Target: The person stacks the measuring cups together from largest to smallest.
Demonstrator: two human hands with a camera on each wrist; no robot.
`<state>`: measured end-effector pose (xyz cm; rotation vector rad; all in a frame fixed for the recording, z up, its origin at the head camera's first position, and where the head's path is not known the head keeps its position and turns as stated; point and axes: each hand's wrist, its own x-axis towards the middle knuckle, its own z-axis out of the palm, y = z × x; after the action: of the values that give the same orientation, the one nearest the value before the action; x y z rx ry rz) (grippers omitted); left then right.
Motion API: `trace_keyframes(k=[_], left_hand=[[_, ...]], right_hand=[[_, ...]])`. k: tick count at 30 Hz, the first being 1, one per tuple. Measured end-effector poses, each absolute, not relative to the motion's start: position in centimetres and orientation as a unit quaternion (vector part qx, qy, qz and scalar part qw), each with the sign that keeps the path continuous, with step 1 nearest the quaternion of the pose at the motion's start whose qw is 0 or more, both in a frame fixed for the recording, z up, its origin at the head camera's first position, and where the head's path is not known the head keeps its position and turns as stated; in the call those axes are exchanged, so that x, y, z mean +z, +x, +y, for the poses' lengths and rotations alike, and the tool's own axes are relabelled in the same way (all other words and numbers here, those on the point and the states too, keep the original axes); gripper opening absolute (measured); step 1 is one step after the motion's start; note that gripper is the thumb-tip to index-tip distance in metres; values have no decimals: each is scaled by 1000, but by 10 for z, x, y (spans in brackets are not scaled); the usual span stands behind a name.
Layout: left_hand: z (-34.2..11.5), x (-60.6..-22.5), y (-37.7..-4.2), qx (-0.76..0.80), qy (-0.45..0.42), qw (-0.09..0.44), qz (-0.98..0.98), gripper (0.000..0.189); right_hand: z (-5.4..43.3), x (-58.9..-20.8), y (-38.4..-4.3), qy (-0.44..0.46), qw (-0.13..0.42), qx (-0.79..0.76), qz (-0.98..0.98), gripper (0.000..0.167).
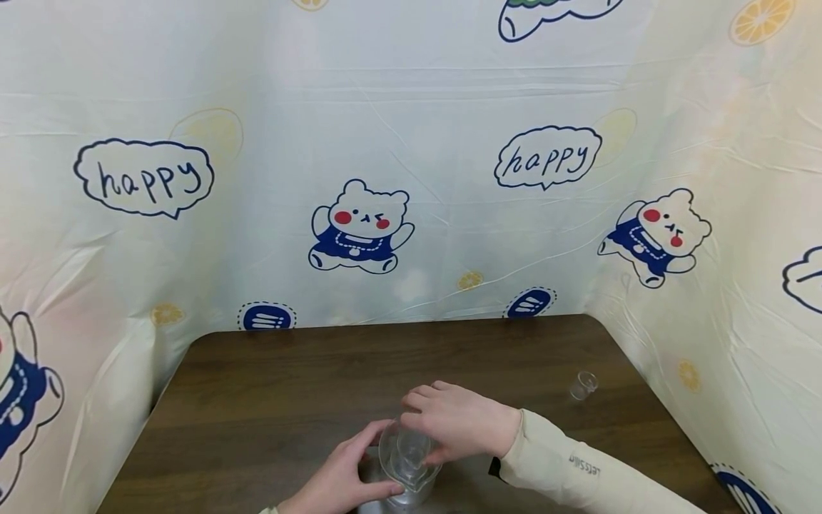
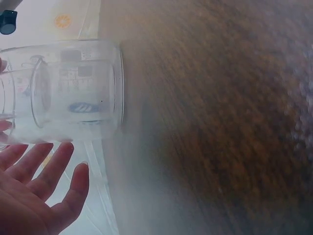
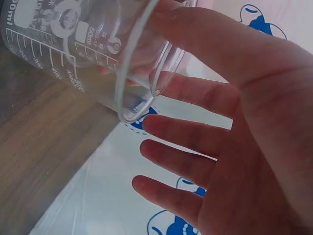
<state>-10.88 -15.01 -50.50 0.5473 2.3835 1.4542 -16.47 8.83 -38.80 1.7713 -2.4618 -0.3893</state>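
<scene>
A large clear glass beaker (image 1: 420, 492) with white graduations stands upright on the table near its front edge. My left hand (image 1: 352, 467) grips it from the left, thumb at the front and index finger behind, near the rim. Inside its mouth sits a smaller clear beaker (image 1: 413, 446). My right hand (image 1: 459, 421) pinches the smaller beaker's rim between thumb and index finger; the other fingers (image 3: 181, 134) extend outside the large beaker. A 50ml mark shows through the glass in the right wrist view. Overlapping transparent walls hide how deep the smaller beaker sits.
Toward the right side of the dark wooden table (image 1: 289, 385) stands a tiny clear glass beaker (image 1: 584, 385). A pale curtain (image 1: 449, 235) with cartoon bears and "happy" bubbles surrounds the table's back and sides.
</scene>
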Motion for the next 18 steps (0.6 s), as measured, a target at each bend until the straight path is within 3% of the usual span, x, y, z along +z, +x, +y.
trace_keyframes(k=[5, 18], left_hand=[[-150, -505, -109, 510, 184, 157, 826, 72], [-149, -506, -106, 483, 193, 119, 846, 75]], right_hand=[[88, -395, -165, 579, 48, -129, -803, 58], [82, -404, -166, 578, 56, -146, -801, 61]])
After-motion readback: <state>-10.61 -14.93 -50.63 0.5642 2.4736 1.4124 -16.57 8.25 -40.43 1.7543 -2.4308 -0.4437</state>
